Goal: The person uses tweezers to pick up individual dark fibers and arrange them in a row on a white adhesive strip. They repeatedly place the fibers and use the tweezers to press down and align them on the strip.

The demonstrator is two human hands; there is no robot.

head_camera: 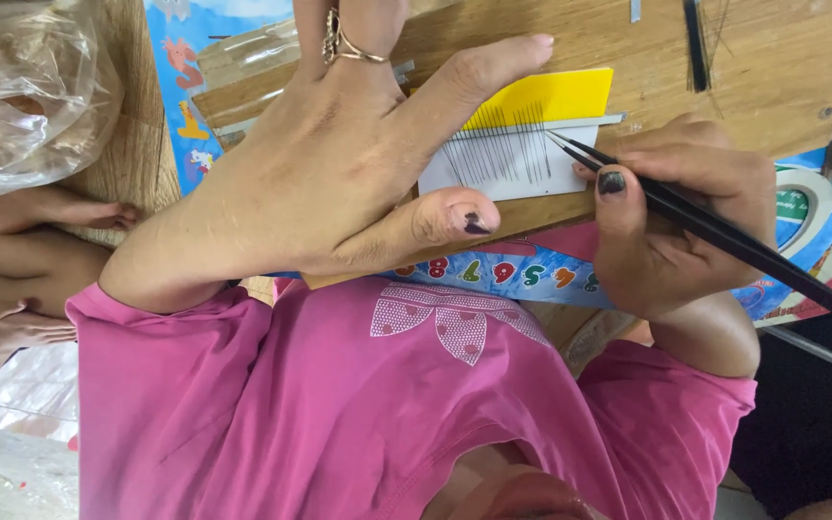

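The right hand [686,221] pinches black tweezers [715,226]; their tips touch the white card [512,159] on the wooden board [743,67]. The left hand [339,164] lies flat, fingers spread, beside that card; tape roll [806,207] right of the grip.

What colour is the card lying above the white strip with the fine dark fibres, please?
The card is bright yellow, above the white strip; the head view shows it.

Single head view; looks steeply down, close over workboard [743,67].

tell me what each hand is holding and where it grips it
The right hand pinches black tweezers on the front part of the shaft, tips at the white card. The left hand grips nothing; it lies flat on the wooden board.
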